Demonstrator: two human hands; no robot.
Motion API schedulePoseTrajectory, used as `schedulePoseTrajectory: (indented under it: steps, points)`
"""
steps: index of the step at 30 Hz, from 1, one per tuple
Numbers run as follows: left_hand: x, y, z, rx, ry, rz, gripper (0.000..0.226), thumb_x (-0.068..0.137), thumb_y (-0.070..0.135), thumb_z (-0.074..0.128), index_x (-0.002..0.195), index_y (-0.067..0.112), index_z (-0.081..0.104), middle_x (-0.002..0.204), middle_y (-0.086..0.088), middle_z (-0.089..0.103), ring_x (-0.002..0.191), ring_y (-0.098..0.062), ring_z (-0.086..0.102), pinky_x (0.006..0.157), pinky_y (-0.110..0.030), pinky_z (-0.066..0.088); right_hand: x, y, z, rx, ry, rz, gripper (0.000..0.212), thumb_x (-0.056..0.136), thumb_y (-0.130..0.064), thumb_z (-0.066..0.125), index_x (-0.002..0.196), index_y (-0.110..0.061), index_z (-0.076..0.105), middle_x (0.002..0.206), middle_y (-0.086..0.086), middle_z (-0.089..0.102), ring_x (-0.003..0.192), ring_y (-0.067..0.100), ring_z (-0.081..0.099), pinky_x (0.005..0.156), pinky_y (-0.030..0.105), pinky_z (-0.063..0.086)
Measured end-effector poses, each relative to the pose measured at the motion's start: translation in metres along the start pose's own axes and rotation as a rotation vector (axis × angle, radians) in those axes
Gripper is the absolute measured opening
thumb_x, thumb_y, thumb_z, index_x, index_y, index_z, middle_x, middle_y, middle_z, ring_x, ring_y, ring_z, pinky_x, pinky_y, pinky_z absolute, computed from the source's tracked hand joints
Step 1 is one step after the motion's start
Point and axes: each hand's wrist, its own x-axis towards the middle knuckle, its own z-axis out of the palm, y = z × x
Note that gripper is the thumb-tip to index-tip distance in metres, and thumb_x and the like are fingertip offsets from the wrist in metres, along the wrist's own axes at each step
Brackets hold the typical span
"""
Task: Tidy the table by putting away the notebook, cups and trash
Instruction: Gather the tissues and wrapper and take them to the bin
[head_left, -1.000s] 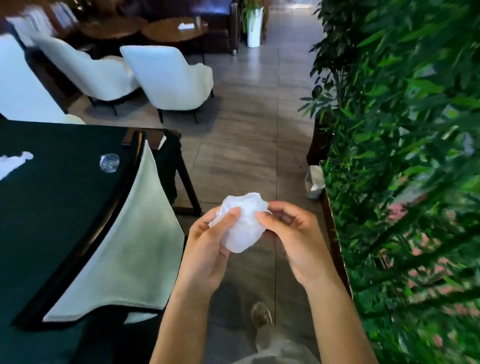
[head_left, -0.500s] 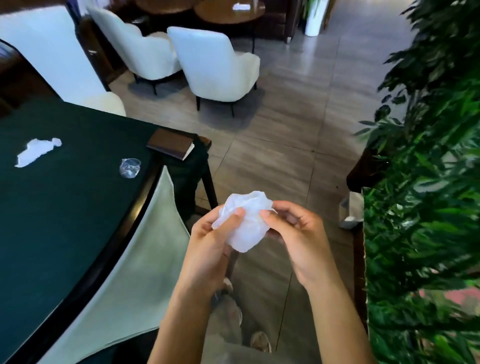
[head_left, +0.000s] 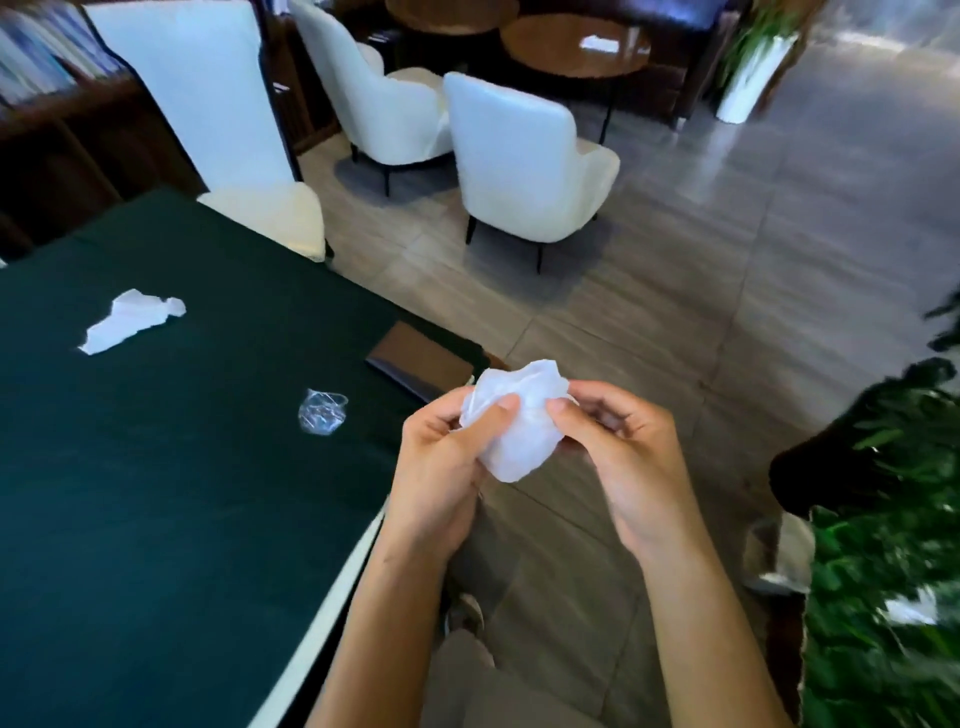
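holding crumpled tissue off the table edge

both hands clamp one white tissue wad (head_left: 519, 426): left hand (head_left: 441, 467) with thumb pressed on its front, right hand (head_left: 623, 457) pinching its right side. the wad sits just past the right edge of the green table (head_left: 156, 519). on the table: a brown notebook (head_left: 421, 364) at that edge, a crushed clear cup (head_left: 322, 411) near it, a second tissue (head_left: 130, 319) well to the left.

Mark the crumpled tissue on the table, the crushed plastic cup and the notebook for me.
crumpled tissue (head_left: 132, 320), head view, middle of the paper.
crushed plastic cup (head_left: 322, 412), head view, its centre.
notebook (head_left: 415, 360), head view, brown cover.
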Motion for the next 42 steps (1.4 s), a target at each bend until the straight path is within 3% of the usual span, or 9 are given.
schedulePoseTrajectory:
  steps: [8, 14, 19, 24, 27, 33, 35, 37, 42]
  points:
    - [0.062, 0.035, -0.088, 0.049, 0.336, 0.101, 0.012, 0.087, 0.021, 0.076, 0.084, 0.01, 0.081, 0.085, -0.008, 0.078, 0.078, -0.02, 0.071, 0.066, -0.026, 0.055, 0.107, 0.031, 0.08, -0.402, -0.228, 0.002, 0.022, 0.092, -0.022, 0.076, 0.094, -0.043, 0.081, 0.089, -0.014, 0.082, 0.083, 0.009, 0.078, 0.073, 0.027, 0.064]
    - [0.056, 0.042, -0.165, -0.059, 0.695, 0.11, 0.018, 0.09, 0.02, 0.074, 0.085, 0.003, 0.077, 0.085, -0.01, 0.072, 0.077, -0.02, 0.066, 0.064, -0.027, 0.05, 0.169, 0.097, 0.159, -0.613, -0.496, 0.174, 0.013, 0.091, -0.026, 0.079, 0.102, -0.031, 0.078, 0.094, -0.004, 0.081, 0.079, 0.01, 0.076, 0.087, 0.045, 0.065]
    - [0.045, 0.039, -0.196, -0.127, 0.961, 0.118, 0.017, 0.094, 0.017, 0.075, 0.084, 0.003, 0.076, 0.085, -0.008, 0.073, 0.075, -0.017, 0.068, 0.063, -0.025, 0.053, 0.203, 0.164, 0.218, -0.924, -0.731, 0.249, 0.071, 0.088, -0.037, 0.08, 0.152, -0.023, 0.05, 0.145, 0.012, 0.059, 0.123, 0.027, 0.064, 0.11, 0.045, 0.05]
    - [0.053, 0.039, -0.201, -0.179, 1.17, 0.122, 0.015, 0.098, 0.012, 0.071, 0.088, 0.004, 0.079, 0.086, -0.007, 0.076, 0.075, -0.017, 0.071, 0.063, -0.022, 0.057, 0.219, 0.222, 0.249, -1.126, -0.795, 0.397, 0.099, 0.083, -0.058, 0.078, 0.157, -0.006, 0.038, 0.154, 0.021, 0.054, 0.143, 0.038, 0.049, 0.115, 0.042, 0.04]
    - [0.064, 0.039, -0.2, -0.186, 1.247, 0.121, 0.015, 0.098, 0.012, 0.07, 0.088, 0.005, 0.079, 0.087, -0.008, 0.075, 0.077, -0.018, 0.07, 0.064, -0.022, 0.057, 0.222, 0.241, 0.265, -1.056, -0.713, 0.452, 0.092, 0.082, -0.054, 0.082, 0.148, -0.003, 0.044, 0.14, 0.022, 0.065, 0.132, 0.042, 0.058, 0.104, 0.041, 0.047]
    - [0.097, 0.037, -0.212, -0.17, 1.377, 0.076, 0.021, 0.098, 0.014, 0.071, 0.08, 0.016, 0.081, 0.084, -0.003, 0.078, 0.075, -0.016, 0.071, 0.065, -0.023, 0.057, 0.256, 0.237, 0.308, -0.704, -0.693, 0.444, 0.059, 0.085, -0.011, 0.083, 0.137, -0.012, 0.055, 0.105, 0.005, 0.079, 0.11, 0.03, 0.071, 0.1, 0.035, 0.05]
    - [0.114, 0.036, -0.223, -0.163, 1.43, 0.054, 0.023, 0.098, 0.012, 0.07, 0.078, 0.017, 0.08, 0.081, 0.0, 0.077, 0.074, -0.016, 0.07, 0.065, -0.024, 0.055, 0.279, 0.216, 0.328, -0.467, -0.799, 0.533, 0.053, 0.081, -0.004, 0.086, 0.129, -0.012, 0.063, 0.106, 0.013, 0.079, 0.089, 0.025, 0.074, 0.091, 0.044, 0.061]
    - [0.134, 0.036, -0.233, -0.151, 1.472, 0.026, 0.017, 0.098, 0.011, 0.07, 0.083, 0.013, 0.078, 0.079, 0.002, 0.076, 0.073, -0.015, 0.069, 0.065, -0.026, 0.054, 0.3, 0.187, 0.344, -0.201, -1.006, 0.633, 0.049, 0.075, -0.014, 0.092, 0.119, -0.018, 0.071, 0.101, 0.014, 0.079, 0.074, 0.018, 0.074, 0.071, 0.032, 0.063]
    - [0.188, 0.05, -0.253, -0.086, 1.341, 0.046, 0.012, 0.091, 0.012, 0.072, 0.099, 0.005, 0.078, 0.091, -0.015, 0.078, 0.081, -0.023, 0.069, 0.072, -0.038, 0.052, 0.325, 0.134, 0.384, -0.098, -1.356, 0.509, 0.048, 0.075, -0.034, 0.093, 0.118, -0.034, 0.074, 0.093, 0.006, 0.082, 0.076, 0.02, 0.077, 0.064, 0.026, 0.06]
